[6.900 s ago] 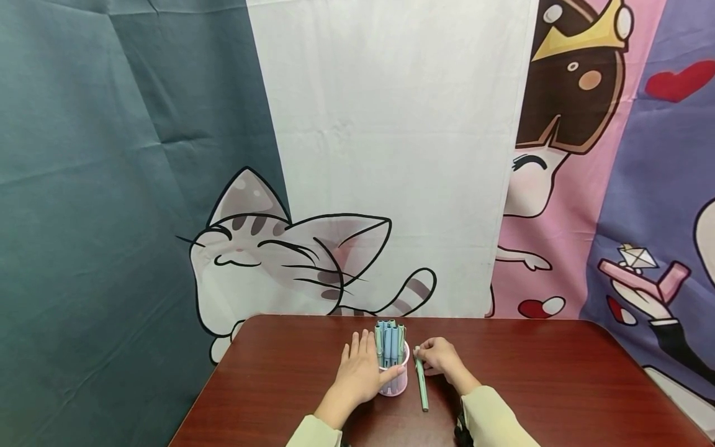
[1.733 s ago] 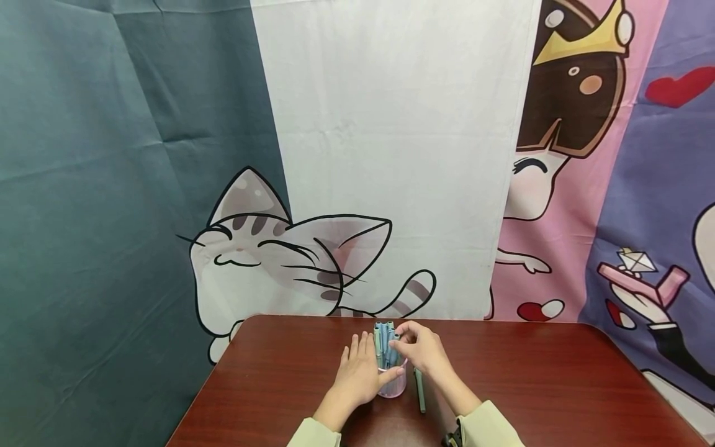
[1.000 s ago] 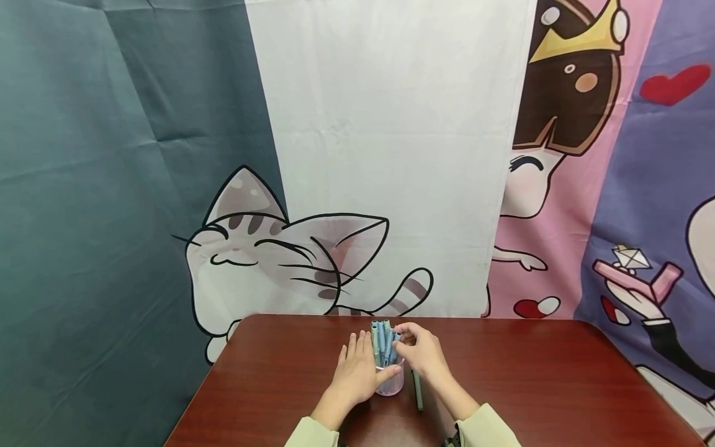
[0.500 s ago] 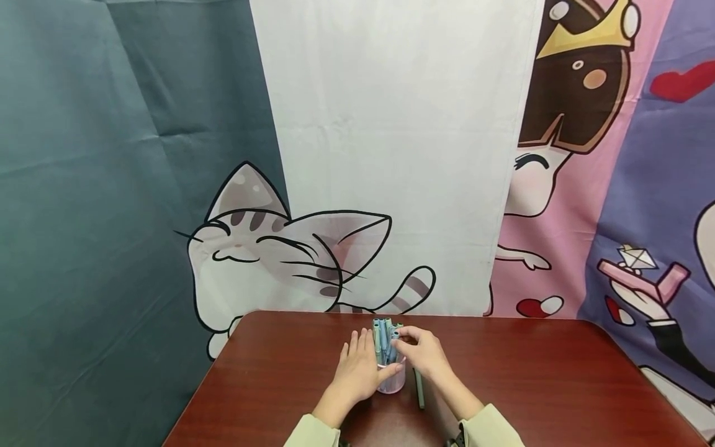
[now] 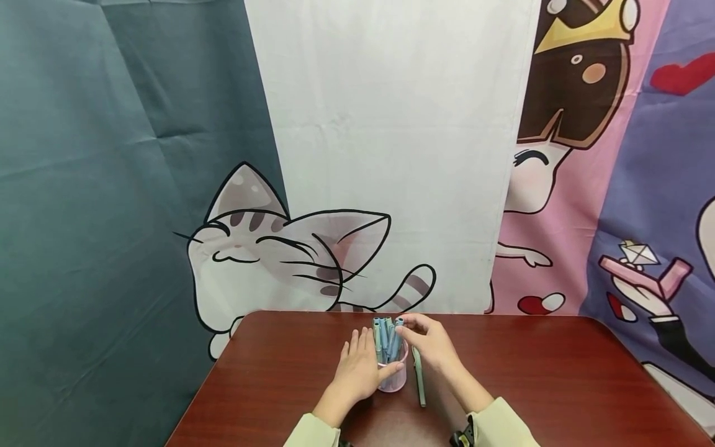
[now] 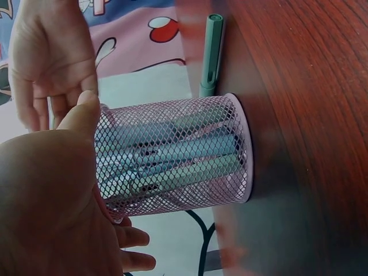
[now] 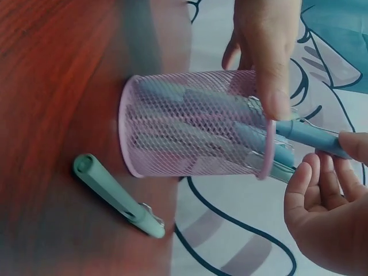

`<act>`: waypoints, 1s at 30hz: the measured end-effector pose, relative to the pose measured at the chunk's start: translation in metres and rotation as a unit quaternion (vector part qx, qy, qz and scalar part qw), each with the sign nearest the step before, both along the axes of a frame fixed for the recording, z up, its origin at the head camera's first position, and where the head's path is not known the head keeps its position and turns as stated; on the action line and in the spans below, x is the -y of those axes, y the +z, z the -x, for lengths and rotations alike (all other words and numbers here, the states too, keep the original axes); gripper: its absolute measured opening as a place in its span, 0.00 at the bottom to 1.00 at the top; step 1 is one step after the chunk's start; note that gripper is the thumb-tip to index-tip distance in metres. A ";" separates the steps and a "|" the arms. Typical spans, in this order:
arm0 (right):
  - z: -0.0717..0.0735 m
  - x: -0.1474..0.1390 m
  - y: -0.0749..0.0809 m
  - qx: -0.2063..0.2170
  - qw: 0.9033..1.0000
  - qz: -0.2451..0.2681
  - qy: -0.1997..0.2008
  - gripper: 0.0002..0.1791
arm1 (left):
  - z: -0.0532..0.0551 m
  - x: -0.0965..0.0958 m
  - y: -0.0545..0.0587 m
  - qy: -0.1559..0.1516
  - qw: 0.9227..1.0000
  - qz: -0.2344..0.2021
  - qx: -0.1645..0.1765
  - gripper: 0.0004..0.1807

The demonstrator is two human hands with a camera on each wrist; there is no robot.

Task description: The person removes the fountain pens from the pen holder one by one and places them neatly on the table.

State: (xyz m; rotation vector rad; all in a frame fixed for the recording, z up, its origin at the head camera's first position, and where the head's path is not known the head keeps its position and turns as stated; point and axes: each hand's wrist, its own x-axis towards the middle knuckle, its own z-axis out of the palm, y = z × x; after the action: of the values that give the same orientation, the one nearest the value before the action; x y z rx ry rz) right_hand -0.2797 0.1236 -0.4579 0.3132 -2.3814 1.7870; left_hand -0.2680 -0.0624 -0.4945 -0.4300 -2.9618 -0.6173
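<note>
Right hand (image 5: 432,341): thumb and fingertips pinched on the upper end of a blue pen (image 7: 313,136); remaining fingers bent. Blue pen: leaning, its lower part inside the cup, its upper part projecting past the rim.

Left hand (image 5: 357,367): spread, fingers straight and pointing to the tabletop's far edge, set along the left side of the cup; thumb extended across the near side at the rim, touching it. Nothing pinched.

Pink mesh cup (image 5: 393,382): upright, between the two hands, roughly midway between the tabletop's left and right edges. Contents: other pens (image 5: 382,340), blue and green, caps upward, several tilted; exact count not readable.

Green pen (image 5: 420,380): one, capped, lying on the tabletop just beside the cup, toward the right edge; clip end to the far edge, other end to the near side. Apart from the cup.

Sleeves (image 5: 503,428): pale green, both arms. Dark wristband (image 5: 462,434): right wrist.

Tabletop (image 5: 536,379): red-brown, wood-grained, glossy, far corners rounded.

Backdrop (image 5: 402,155): hanging cloth beyond the far edge, panels teal, white, pink and purple; printed cat (image 5: 246,267) by the far left corner.
</note>
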 end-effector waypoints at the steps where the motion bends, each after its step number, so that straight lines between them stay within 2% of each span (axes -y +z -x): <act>1: 0.000 -0.001 0.002 -0.006 1.000 0.007 0.006 0.14 | 0.000 0.000 0.000 0.000 1.000 0.000 -0.001 0.59; 7: 0.001 -0.006 0.014 -0.033 0.998 0.039 0.023 0.16 | 0.000 0.000 0.000 0.000 1.000 -0.002 -0.001 0.60; 13: 0.000 -0.011 0.026 -0.018 0.997 0.076 0.026 0.16 | -0.001 0.000 0.002 0.000 1.000 0.000 -0.001 0.60; 18: 0.000 -0.014 0.033 -0.029 0.995 0.096 0.030 0.19 | -0.001 0.000 0.003 0.001 1.000 0.002 -0.005 0.59; 24: 0.000 -0.020 0.038 -0.022 0.989 0.142 0.047 0.20 | 0.000 0.000 0.000 0.001 1.000 0.004 -0.005 0.60; 30: -0.001 -0.026 0.039 -0.007 0.987 0.160 0.034 0.21 | 0.001 0.000 0.000 0.003 1.000 0.004 0.000 0.60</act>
State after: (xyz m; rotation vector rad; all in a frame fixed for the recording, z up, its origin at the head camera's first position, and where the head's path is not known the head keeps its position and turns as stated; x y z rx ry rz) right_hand -0.2784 0.1499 -0.4186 0.3668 -2.0506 2.1473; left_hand -0.2688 -0.0621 -0.4944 -0.4202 -2.9660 -0.6043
